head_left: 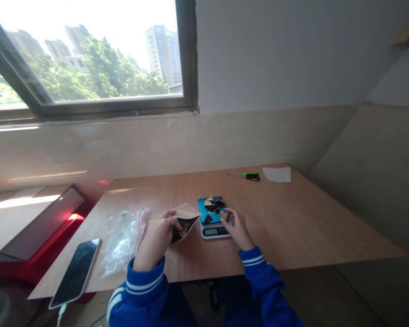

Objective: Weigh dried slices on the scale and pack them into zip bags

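My left hand (163,231) grips a brown paper pouch (187,211) by its near left side, with the thumb inside the mouth. The pouch is tilted, its mouth facing me, and tan pieces show inside. To its right stands a small digital kitchen scale (203,233) with a blue top and a grey display front. Dark and tan dried flakes (214,204) lie in a heap on the scale. Over the scale's right edge, my right hand (236,227) pinches a tan dried piece (224,215) between thumb and fingers.
Clear plastic zip bags (122,238) lie left of the pouch. A phone (77,272) with a white cable rests at the table's left edge. Farther back are green-and-black screwdrivers (250,175) and a white paper scrap (277,174). A wall and window (122,54) border the wooden table (293,227).
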Demonstrator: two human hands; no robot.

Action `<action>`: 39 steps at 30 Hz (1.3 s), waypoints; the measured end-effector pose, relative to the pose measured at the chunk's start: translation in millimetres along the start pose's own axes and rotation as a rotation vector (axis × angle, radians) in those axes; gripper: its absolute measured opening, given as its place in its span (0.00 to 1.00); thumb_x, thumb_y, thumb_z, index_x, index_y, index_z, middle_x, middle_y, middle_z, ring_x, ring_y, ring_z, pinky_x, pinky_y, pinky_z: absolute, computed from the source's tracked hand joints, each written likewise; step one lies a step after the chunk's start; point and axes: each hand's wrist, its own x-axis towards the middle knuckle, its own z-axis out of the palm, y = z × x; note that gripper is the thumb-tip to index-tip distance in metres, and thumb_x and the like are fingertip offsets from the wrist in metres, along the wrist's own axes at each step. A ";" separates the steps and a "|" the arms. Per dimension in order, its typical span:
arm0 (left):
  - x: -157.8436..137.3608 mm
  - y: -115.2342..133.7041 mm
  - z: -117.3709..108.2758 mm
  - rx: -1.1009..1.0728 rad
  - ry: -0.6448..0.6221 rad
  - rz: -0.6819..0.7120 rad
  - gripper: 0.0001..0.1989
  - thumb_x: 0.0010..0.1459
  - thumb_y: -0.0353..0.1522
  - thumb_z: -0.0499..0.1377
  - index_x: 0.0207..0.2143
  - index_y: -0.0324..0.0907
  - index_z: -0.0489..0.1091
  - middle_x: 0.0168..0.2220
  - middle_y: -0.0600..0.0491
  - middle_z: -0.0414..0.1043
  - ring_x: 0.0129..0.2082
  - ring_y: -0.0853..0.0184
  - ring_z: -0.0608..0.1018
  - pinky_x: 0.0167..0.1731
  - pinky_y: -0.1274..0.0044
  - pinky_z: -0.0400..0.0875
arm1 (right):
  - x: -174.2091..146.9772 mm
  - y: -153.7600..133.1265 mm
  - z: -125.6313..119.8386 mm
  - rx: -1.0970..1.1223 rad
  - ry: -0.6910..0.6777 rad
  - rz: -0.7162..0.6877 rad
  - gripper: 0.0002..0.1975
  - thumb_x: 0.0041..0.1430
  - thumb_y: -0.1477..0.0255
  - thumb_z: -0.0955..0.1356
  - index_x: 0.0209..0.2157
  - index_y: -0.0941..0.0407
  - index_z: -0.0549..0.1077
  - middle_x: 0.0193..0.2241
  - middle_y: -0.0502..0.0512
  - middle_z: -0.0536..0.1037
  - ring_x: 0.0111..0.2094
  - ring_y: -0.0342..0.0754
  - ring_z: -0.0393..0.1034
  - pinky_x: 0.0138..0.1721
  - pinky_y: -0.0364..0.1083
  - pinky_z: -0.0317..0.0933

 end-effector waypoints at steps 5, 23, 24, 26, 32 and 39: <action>-0.4 -2.3 -2.3 -0.015 0.013 0.036 0.20 0.55 0.22 0.46 0.31 0.45 0.77 0.48 0.49 0.76 0.46 0.63 0.79 0.48 0.71 0.73 | 0.9 -56.0 -24.9 0.261 -0.091 -0.043 0.21 0.57 0.61 0.67 0.50 0.55 0.68 0.45 0.60 0.74 0.45 0.53 0.70 0.44 0.52 0.66; -21.3 -11.1 -19.2 -0.107 0.224 -0.105 0.15 0.62 0.36 0.50 0.43 0.45 0.74 0.50 0.47 0.75 0.51 0.60 0.76 0.50 0.65 0.72 | -0.3 -167.8 -38.4 0.550 -0.316 -0.365 0.14 0.61 0.70 0.68 0.48 0.51 0.69 0.48 0.55 0.73 0.45 0.46 0.70 0.40 0.44 0.67; -21.2 -10.1 -19.9 -0.151 0.225 -0.108 0.15 0.63 0.37 0.50 0.43 0.44 0.74 0.49 0.48 0.76 0.51 0.60 0.76 0.51 0.65 0.72 | -0.9 -173.3 -34.2 0.537 -0.361 -0.412 0.14 0.61 0.70 0.69 0.48 0.52 0.69 0.49 0.54 0.74 0.46 0.47 0.70 0.41 0.44 0.67; -21.6 -9.2 -21.3 -0.226 0.224 -0.114 0.17 0.63 0.39 0.49 0.43 0.44 0.75 0.47 0.48 0.77 0.51 0.61 0.77 0.52 0.65 0.70 | -1.2 -181.6 -25.9 0.489 -0.435 -0.470 0.14 0.60 0.70 0.69 0.48 0.52 0.70 0.48 0.54 0.75 0.49 0.48 0.69 0.45 0.47 0.67; -28.3 -10.7 -24.2 -0.312 0.216 -0.151 0.19 0.63 0.42 0.49 0.43 0.43 0.76 0.48 0.48 0.77 0.52 0.61 0.77 0.53 0.67 0.70 | 3.8 -185.7 -10.9 0.252 -0.510 -0.501 0.13 0.61 0.74 0.68 0.48 0.55 0.71 0.46 0.57 0.77 0.50 0.51 0.70 0.53 0.51 0.63; -29.2 -11.4 -19.7 -0.306 0.236 -0.134 0.20 0.64 0.42 0.49 0.45 0.42 0.75 0.49 0.47 0.77 0.53 0.61 0.76 0.58 0.65 0.65 | 3.4 -194.2 -9.0 0.162 -0.609 -0.469 0.13 0.64 0.70 0.65 0.50 0.54 0.70 0.44 0.56 0.78 0.44 0.50 0.74 0.48 0.50 0.66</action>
